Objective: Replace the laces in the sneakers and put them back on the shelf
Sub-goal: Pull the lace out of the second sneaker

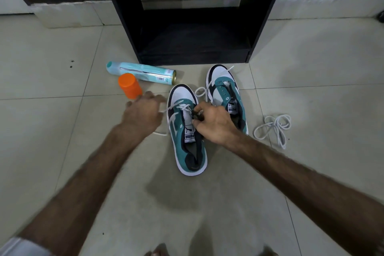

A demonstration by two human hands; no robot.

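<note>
Two teal, white and black sneakers stand on the floor tiles, toes toward the shelf. My left hand point(143, 113) pinches a white lace point(172, 107) and holds it out to the left of the near sneaker point(187, 129). My right hand point(214, 122) grips the right eyelet edge of that sneaker over its tongue. The lace runs through its lower eyelets and loops toward the far sneaker point(225, 93), which has only a short bit of lace at its toe. A second loose white lace point(274, 128) lies coiled on the floor to the right.
A black open shelf unit point(195, 27) stands just beyond the sneakers. A teal spray can point(143, 72) lies on its side at the left, with an orange cap point(129, 86) beside it. My toes show at the bottom edge.
</note>
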